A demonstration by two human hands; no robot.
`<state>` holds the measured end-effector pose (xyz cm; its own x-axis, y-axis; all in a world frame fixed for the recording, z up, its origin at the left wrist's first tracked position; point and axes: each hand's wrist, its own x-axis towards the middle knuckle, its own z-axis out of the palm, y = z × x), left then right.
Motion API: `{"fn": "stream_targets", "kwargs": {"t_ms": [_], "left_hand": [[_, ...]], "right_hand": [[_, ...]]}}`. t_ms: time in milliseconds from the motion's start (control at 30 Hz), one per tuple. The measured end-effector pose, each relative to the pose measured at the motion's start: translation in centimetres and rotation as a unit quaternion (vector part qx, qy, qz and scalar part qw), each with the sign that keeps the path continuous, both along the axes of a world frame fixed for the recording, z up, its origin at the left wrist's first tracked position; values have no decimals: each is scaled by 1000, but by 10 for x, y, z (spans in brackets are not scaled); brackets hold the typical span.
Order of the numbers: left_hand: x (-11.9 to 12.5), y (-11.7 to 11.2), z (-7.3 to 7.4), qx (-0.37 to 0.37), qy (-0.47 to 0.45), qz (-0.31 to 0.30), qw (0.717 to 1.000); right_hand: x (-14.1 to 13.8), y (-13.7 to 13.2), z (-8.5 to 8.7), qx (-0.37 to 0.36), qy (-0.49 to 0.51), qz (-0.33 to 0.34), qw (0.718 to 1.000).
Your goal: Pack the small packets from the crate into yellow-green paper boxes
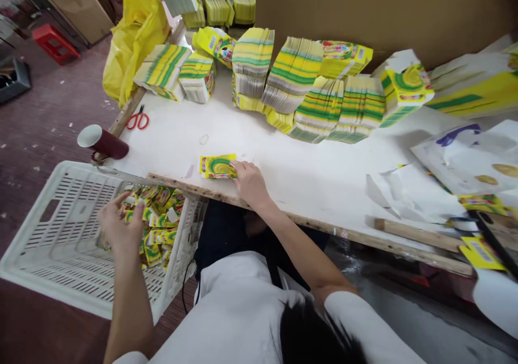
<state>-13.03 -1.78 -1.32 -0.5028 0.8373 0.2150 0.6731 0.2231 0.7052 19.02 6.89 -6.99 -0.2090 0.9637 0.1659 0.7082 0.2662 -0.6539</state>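
The two hands are well apart. The right hand [251,183] has its fingers closed on the right end of a small yellow carton [214,167], which lies flat on the white bench [174,137] near its front edge. The left hand [121,221] is over a white plastic crate [60,295] to the left of the bench, its fingers parted and nothing visible between them; whether it touches the pile of yellow cartons [162,235] inside, I cannot tell.

Left of the small yellow carton, a dark red mug [111,144] lies tipped on its side at the bench corner, with red-handled scissors [140,115] just beyond it. Bundled stacks of flat cartons [293,73] in yellow, green and white line the back of the bench, and a yellow plastic bag [140,46] hangs beside the left end of that row
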Motion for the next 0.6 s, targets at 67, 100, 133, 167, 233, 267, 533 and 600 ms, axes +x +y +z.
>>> {"fn": "stream_targets", "kwargs": {"t_ms": [67,100,133,167,233,267,533,600], "left_hand": [[31,2,-5,23,-80,-23,996],[50,4,-9,25,-145,-55,988],[70,7,-12,24,-207,-84,974],[89,10,-15,34,-269,-108,956],[123,18,-18,53,-380,-148,911],[137,22,-18,61,-424,-160,889],[178,44,7,153,-551,-117,812],[177,45,9,179,-572,-94,795]], "right_hand": [[-2,-3,2,9,7,-1,1000],[-2,-7,5,13,14,-2,1000],[-3,-11,8,17,31,-2,999],[-3,-16,12,19,58,1,998],[-3,-28,21,16,132,22,991],[-4,-33,25,8,172,38,984],[-25,-65,42,-154,440,150,872],[-31,-68,43,-159,431,172,871]]}}
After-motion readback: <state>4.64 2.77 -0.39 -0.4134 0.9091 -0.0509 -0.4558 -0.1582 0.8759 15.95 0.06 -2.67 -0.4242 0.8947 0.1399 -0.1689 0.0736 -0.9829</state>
